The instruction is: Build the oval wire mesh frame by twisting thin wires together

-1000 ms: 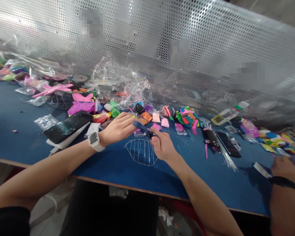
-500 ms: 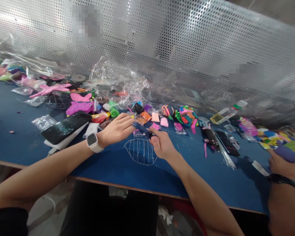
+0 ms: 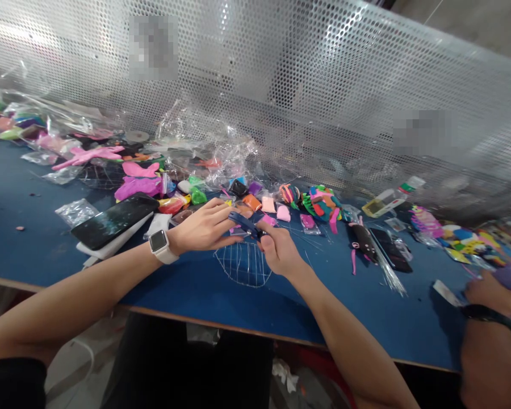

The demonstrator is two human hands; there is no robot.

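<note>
The left hand (image 3: 204, 226) and right hand (image 3: 279, 250) are bare, as are both slim forearms. A smartwatch (image 3: 158, 242) circles the left wrist: dark, rounded-square screen, pale metallic-looking rim, smooth white strap. A plain black sleeve (image 3: 15, 382) ends near the left elbow; black trousers (image 3: 142, 363) cover both thighs.

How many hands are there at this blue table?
3: the person's left hand, near the middle; the right hand, gripping a dark blue tool; and a co-worker's hand, near the right edge. More may be hidden.
</note>
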